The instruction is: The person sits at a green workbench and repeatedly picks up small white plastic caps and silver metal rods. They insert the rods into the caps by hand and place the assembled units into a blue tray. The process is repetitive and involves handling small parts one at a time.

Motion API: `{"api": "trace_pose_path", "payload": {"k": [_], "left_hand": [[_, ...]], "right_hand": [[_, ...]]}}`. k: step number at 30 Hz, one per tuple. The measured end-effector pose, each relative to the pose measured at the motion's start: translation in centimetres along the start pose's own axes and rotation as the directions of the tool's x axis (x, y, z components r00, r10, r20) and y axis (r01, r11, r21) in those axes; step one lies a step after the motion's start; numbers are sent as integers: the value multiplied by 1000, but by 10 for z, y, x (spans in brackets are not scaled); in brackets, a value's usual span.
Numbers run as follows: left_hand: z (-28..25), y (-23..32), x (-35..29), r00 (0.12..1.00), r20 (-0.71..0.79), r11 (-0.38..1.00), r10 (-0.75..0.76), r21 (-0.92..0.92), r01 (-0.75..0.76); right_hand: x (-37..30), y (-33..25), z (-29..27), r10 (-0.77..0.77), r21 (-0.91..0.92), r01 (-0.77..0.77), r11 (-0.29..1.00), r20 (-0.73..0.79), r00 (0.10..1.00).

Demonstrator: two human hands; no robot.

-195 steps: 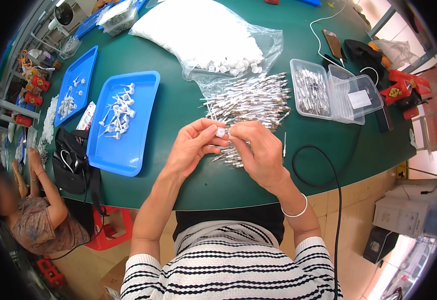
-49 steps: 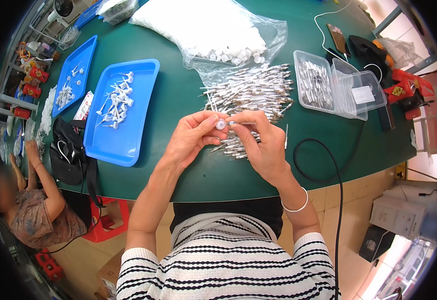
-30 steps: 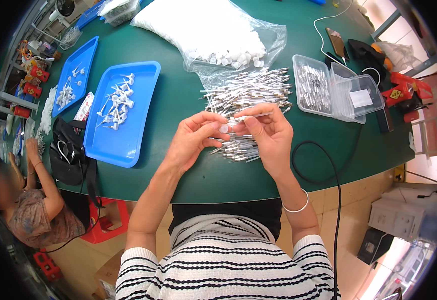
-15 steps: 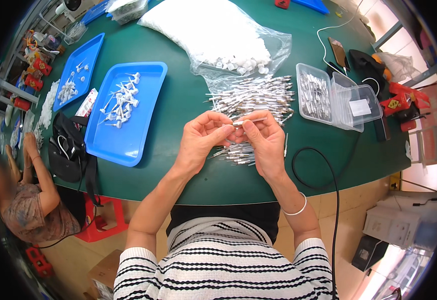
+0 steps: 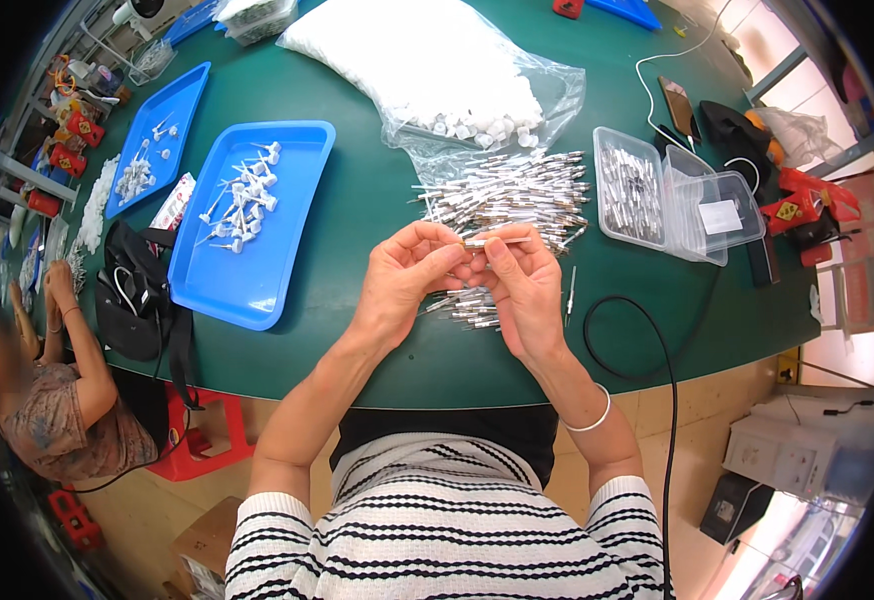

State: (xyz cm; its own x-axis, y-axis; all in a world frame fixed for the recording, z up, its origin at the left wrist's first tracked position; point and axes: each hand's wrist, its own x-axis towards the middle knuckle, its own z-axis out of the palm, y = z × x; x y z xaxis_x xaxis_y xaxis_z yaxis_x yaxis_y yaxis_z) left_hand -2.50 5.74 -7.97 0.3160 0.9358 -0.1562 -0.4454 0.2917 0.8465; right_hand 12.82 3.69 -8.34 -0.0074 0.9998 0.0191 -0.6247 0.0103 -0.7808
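Observation:
Both hands meet over a heap of thin white-and-metal rods [image 5: 512, 195] on the green table. Between them is one slim rod [image 5: 502, 240] of the same look, white with a metal part. My right hand [image 5: 522, 275] is closed, pinching it between thumb and index finger. My left hand [image 5: 412, 270], also closed, has its thumb and fingertips at the rod's left end; the fingers hide that end. Beyond the heap, a clear bag [image 5: 407, 55] spills small white caps. A single rod [image 5: 571, 295] lies apart, right of my right hand.
To the left lie a blue tray [image 5: 297, 230] of white-capped stems and another blue tray [image 5: 192, 110]. A clear box [image 5: 602, 185] of rods is at right, near a looped black cable [image 5: 589, 325] and a phone [image 5: 677, 105]. Another person [image 5: 67, 410] sits at far left.
My right hand has shifted very slightly left, and the rod between my fingers lies a little more level. The hold looks the same otherwise.

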Motion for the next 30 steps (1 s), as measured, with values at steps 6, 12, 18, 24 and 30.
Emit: {"api": "trace_pose_path", "payload": {"k": [6, 12, 18, 24, 30], "left_hand": [[0, 0, 0, 1000, -19, 1000, 2, -24, -2], [2, 1, 0, 1000, -15, 999, 5, -37, -6], [-4, 4, 0, 998, -59, 998, -21, -52, 18], [-9, 12, -1, 991, 13, 976, -132, -176, 132], [-11, 8, 1, 991, 63, 981, -115, -151, 123]], "right_hand": [[-1, 1, -1, 34, -1, -34, 999, 28, 999], [0, 6, -4, 22, 46, -22, 999, -6, 1000], [-1, -1, -2, -116, -123, 115, 986, -5, 993], [-4, -8, 2, -337, -475, 336, 813, 86, 937], [-2, -12, -1, -391, -603, 407, 686, 166, 905]]}}
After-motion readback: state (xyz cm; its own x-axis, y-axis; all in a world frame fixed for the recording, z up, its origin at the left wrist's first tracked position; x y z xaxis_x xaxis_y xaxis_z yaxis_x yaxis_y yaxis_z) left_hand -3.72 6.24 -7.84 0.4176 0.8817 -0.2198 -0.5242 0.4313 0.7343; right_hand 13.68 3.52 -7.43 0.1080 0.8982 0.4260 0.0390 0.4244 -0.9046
